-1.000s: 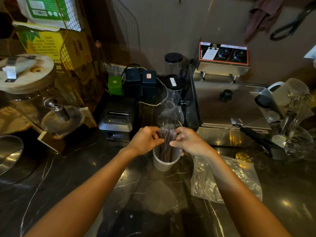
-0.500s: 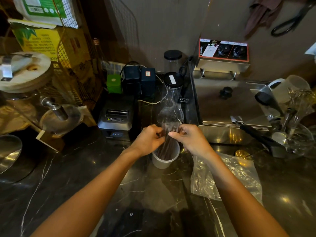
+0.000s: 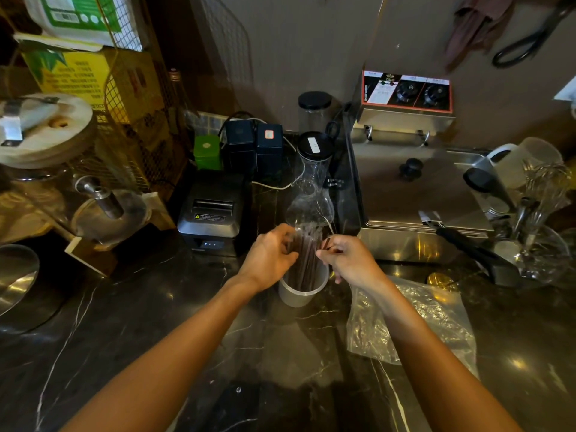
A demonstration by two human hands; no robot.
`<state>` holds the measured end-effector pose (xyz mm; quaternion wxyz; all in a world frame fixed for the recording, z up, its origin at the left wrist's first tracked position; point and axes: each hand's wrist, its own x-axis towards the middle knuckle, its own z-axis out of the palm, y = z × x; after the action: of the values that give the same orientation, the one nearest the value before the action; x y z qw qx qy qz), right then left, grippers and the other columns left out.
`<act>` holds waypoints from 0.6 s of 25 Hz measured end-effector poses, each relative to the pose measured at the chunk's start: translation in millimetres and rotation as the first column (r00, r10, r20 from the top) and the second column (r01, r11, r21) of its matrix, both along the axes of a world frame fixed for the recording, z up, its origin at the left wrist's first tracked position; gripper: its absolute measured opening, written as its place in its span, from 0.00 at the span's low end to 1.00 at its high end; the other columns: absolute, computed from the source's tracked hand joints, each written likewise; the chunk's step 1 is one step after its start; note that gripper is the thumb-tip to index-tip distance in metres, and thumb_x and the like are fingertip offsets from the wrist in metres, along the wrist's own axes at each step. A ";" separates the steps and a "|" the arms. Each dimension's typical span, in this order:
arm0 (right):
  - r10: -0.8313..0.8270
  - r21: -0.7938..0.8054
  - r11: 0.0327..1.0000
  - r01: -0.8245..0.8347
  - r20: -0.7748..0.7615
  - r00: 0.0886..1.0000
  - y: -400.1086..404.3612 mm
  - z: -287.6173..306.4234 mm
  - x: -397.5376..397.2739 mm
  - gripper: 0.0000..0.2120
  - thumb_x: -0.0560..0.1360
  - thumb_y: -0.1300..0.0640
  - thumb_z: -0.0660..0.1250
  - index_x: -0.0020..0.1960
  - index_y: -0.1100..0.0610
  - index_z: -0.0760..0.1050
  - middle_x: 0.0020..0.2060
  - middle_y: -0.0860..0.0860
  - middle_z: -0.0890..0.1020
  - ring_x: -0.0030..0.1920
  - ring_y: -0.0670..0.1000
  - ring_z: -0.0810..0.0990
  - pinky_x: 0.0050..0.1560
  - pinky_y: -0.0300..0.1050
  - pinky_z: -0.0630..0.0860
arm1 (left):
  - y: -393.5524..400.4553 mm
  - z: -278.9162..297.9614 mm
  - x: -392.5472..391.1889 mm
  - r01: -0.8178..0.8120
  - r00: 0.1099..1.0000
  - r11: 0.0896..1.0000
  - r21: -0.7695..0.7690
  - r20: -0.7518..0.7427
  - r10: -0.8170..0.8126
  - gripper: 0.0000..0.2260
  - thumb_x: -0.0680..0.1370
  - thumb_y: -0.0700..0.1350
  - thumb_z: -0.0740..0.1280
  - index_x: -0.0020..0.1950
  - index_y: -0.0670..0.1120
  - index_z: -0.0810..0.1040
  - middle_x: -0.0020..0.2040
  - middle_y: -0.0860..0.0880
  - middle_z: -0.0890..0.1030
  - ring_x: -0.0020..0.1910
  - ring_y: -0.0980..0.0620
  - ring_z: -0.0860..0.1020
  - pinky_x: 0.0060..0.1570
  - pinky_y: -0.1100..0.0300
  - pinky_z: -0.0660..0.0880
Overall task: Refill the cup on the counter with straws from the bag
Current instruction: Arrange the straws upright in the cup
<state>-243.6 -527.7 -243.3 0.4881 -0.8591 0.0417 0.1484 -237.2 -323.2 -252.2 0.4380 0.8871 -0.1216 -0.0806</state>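
Observation:
A pale round cup [image 3: 299,296] stands on the dark marble counter [image 3: 156,322] in the middle of the view. A bundle of dark straws [image 3: 307,263] stands upright in it, rising well above the rim. My left hand [image 3: 269,258] curls around the left side of the bundle near its top. My right hand [image 3: 350,261] pinches the bundle's right side between thumb and fingers. The clear plastic bag [image 3: 414,322] lies crumpled and flat on the counter to the right of the cup, under my right forearm.
Behind the cup stands a clear glass carafe [image 3: 311,194] with a black lid. A black receipt printer [image 3: 215,213] sits to the left and a steel fryer [image 3: 414,194] to the right. Glassware and utensils [image 3: 536,213] crowd the far right; a drink dispenser [image 3: 46,157] stands left.
Both hands stay on the top of the straw bundle in the cup. The view has shifted slightly, and the fingers have adjusted a little around the straws.

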 end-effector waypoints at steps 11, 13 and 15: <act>-0.095 -0.025 0.995 0.095 0.005 0.995 1.8 -6.2 -4.3 0.03 0.81 0.57 0.70 0.51 0.57 0.78 0.47 0.60 0.84 0.30 0.49 0.80 0.33 0.45 0.81 | 8.8 -8.6 4.3 -0.052 0.998 0.998 -0.022 0.021 0.053 0.19 0.74 0.42 0.78 0.64 0.49 0.80 0.44 0.50 0.76 0.44 0.47 0.81 0.51 0.48 0.83; -0.091 -0.025 0.996 0.091 0.013 0.996 1.7 -6.0 -4.4 0.04 0.81 0.57 0.70 0.48 0.57 0.79 0.45 0.62 0.85 0.30 0.49 0.80 0.34 0.46 0.82 | 5.6 -11.3 2.8 -0.036 0.999 0.997 -0.072 0.033 0.039 0.18 0.74 0.40 0.78 0.62 0.48 0.80 0.44 0.48 0.78 0.42 0.45 0.82 0.49 0.47 0.84; -0.088 -0.031 0.996 0.089 0.039 0.995 3.0 -4.6 -4.3 0.05 0.81 0.57 0.70 0.47 0.56 0.79 0.44 0.62 0.85 0.29 0.49 0.80 0.33 0.44 0.80 | 2.1 -12.9 3.1 -0.037 0.998 0.993 -0.108 0.040 0.042 0.16 0.75 0.38 0.76 0.61 0.48 0.81 0.45 0.47 0.79 0.42 0.46 0.83 0.49 0.50 0.84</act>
<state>-247.9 -524.6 -247.9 0.4809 -0.8668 0.0730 0.1097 -234.1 -321.1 -265.1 0.4837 0.8661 -0.1173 -0.0465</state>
